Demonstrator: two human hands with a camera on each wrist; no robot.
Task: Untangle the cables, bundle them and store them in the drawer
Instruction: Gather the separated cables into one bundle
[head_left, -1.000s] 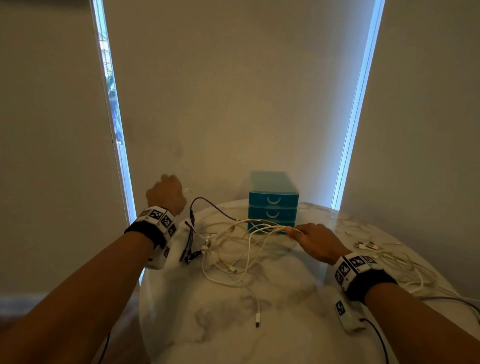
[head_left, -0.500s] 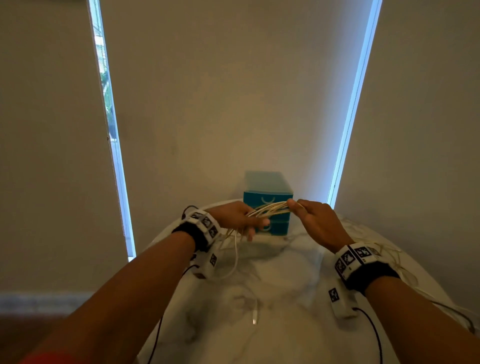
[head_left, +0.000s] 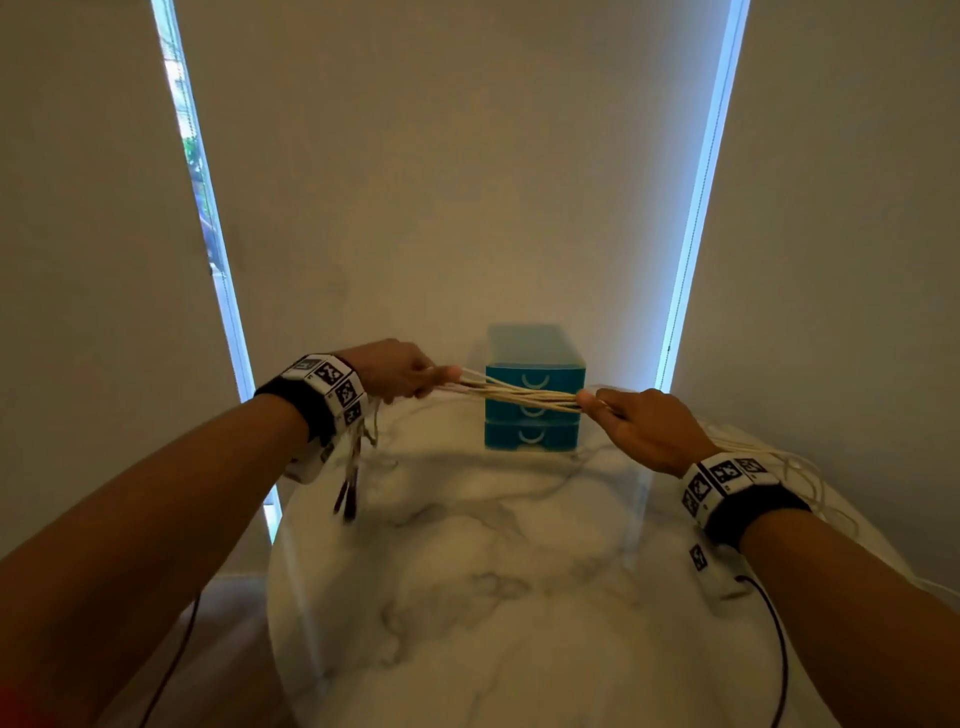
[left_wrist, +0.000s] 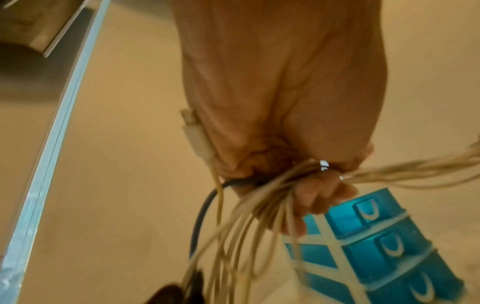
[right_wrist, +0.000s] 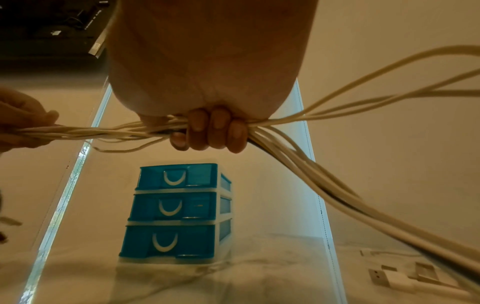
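Above table (head_left: 519, 597), both fists gripping cables (head_left: 519, 397)

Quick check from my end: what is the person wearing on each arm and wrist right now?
Both forearms are bare, no sleeves. The left wrist and right wrist each carry a black strap with a white block printed with black-and-white square markers. A thin dark lead trails from the right unit.
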